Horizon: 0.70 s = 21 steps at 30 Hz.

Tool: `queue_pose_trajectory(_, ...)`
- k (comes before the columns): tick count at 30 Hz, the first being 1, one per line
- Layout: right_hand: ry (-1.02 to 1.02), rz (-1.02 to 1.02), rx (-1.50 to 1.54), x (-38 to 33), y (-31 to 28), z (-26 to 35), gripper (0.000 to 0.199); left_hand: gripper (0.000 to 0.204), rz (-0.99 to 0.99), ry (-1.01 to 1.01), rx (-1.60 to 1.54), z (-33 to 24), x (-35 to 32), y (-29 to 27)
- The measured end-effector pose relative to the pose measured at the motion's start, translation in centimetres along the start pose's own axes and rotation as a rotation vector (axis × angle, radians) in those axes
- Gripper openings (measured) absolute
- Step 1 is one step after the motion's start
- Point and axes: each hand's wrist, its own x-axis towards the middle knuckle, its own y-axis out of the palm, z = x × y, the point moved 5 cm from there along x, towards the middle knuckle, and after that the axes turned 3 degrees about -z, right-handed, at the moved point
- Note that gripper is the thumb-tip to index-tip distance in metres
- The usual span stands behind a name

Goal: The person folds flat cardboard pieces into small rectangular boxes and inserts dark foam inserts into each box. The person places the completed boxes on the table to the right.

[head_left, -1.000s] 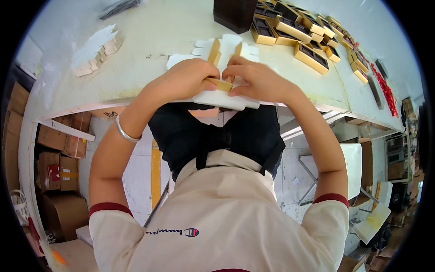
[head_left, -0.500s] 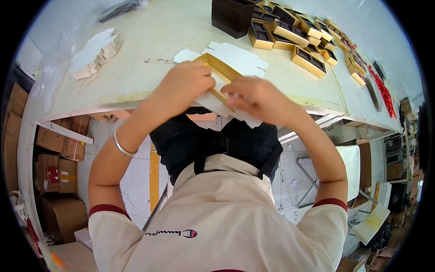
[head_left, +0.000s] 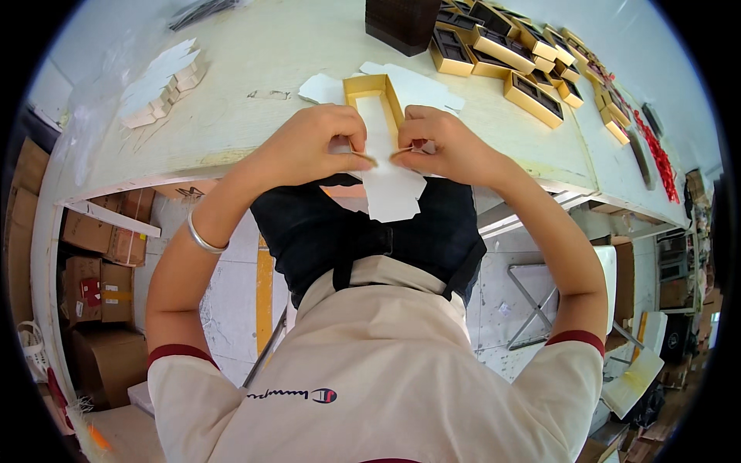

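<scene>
A gold-edged rectangular box frame [head_left: 369, 92] with a white inside lies on a white die-cut card sheet [head_left: 390, 185] at the near edge of the pale table [head_left: 262, 92]. My left hand [head_left: 309, 147] pinches the frame's near left corner. My right hand [head_left: 440, 143] pinches its near right corner. The white card's flap hangs over the table edge toward my lap. More flat white card [head_left: 417, 86] lies under and behind the frame.
Several gold boxes with dark insides [head_left: 532, 96] sit at the back right, behind them a dark stack [head_left: 405, 19]. A pile of white card pieces [head_left: 158, 81] lies at the back left. Cardboard cartons [head_left: 96, 255] stand on the floor to the left; a metal stand [head_left: 532, 297] is on the right.
The gold frame was tilted up between my hands; now it lies flat and straight on the white card, and both hands have shifted to its near corners.
</scene>
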Motion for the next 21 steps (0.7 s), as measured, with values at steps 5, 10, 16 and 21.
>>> queue_pose_trajectory(5,0.157,-0.064,0.139,0.4,1.4,-0.2,0.016,0.015,-0.189,-0.175,-0.008,-1.3,0.4,1.5)
queue_pose_trajectory(10,0.346,-0.062,0.295,0.1,1.3,-0.2,0.019,0.015,-0.225,-0.163,-0.025,-1.0,0.7,2.1)
queue_pose_trajectory(16,0.157,0.056,0.226,-2.0,-0.1,1.4,0.056,0.015,-0.147,-0.239,-0.098,-0.6,0.9,1.9)
queue_pose_trajectory(21,-0.007,0.014,-0.043,-3.9,-0.1,3.5,0.062,0.017,-0.142,-0.235,-0.140,-0.4,1.2,2.1)
